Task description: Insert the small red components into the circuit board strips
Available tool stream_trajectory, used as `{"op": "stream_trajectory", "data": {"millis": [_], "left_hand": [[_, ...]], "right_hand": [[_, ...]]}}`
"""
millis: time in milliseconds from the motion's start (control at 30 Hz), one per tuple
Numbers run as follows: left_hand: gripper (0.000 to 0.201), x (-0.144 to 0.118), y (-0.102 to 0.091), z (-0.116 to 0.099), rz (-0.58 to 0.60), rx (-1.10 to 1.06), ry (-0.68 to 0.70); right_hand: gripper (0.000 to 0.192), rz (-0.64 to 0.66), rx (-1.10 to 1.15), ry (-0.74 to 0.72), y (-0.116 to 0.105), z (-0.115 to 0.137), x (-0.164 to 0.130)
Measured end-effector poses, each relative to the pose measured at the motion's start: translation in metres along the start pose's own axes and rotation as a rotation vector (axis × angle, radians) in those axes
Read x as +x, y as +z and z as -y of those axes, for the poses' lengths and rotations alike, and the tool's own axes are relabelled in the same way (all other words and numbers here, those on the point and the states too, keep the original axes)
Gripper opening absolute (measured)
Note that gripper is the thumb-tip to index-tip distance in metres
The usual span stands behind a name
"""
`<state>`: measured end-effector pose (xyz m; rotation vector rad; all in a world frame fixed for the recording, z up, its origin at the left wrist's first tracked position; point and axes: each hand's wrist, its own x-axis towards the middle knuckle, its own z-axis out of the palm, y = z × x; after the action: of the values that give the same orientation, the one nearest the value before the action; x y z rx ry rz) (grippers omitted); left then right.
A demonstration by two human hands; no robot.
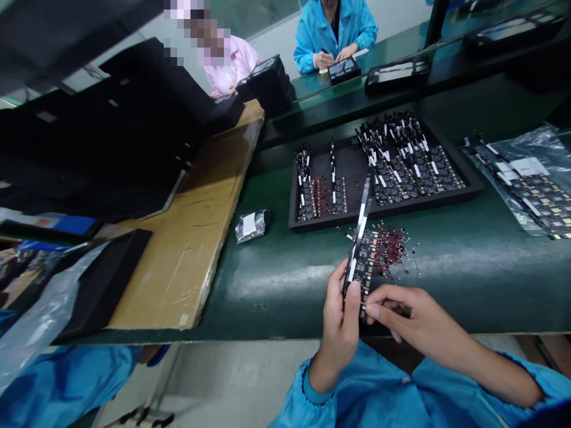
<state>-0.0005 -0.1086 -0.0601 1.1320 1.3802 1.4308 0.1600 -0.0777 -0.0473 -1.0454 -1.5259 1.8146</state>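
While the left hand point(341, 321) grips a narrow circuit board strip point(360, 246) near its lower end, thumb pressed on the front face and fingers clamped behind it, the strip stands nearly upright, tilted slightly toward 1 o'clock. White labels run along its length. The right hand point(401, 318) meets it from 3 o'clock, fingers pinched together at the strip's bottom edge; whether they hold a small part there cannot be told.

Just beside the strip at 2 o'clock, a loose heap of small red-wired components point(392, 246) lies on the green table point(468, 267). Beyond it at 12 o'clock sits a black tray point(473, 187), its right half crowded with more board strips, its left half holding only a few. At 3 o'clock, near the table's right edge, a clear plastic bag point(542, 145) carries further strips. A small silver pouch point(252, 224) rests at 9 o'clock from the tray, touching the edge of a cardboard sheet point(196, 238) that covers the table's left part.

Across the table at 12 o'clock, 2 other people sit: 1 in a blue coat point(334, 30) bends over a dark tablet-like device point(343, 69), the other wears pink point(236, 62).
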Motion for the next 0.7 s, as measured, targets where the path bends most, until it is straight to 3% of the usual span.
{"op": "stream_trajectory", "data": {"millis": [167,367,500,600,700], "left_hand": [[0.045,-0.001,0.000,0.005,-0.044,-0.081,-0.060],[0.045,-0.004,-0.001,0.010,-0.039,-0.160,-0.077],[0.042,-0.008,-0.004,0.011,0.007,-0.149,-0.081],[0.040,-0.009,-0.002,0.004,0.073,-0.156,-0.068],[0.037,-0.009,0.006,-0.008,0.092,-0.154,-0.021]], "right_hand": [[0.013,-0.006,-0.088,-0.034,-0.002,0.002,0.001],[0.027,-0.023,-0.197,0.047,-0.024,0.017,-0.008],[0.033,-0.271,-0.005,-0.024,-0.035,0.002,-0.004],[0.050,-0.255,0.252,-0.109,-0.034,-0.005,0.003],[0.045,-0.239,0.375,-0.124,-0.032,0.000,0.006]]}}
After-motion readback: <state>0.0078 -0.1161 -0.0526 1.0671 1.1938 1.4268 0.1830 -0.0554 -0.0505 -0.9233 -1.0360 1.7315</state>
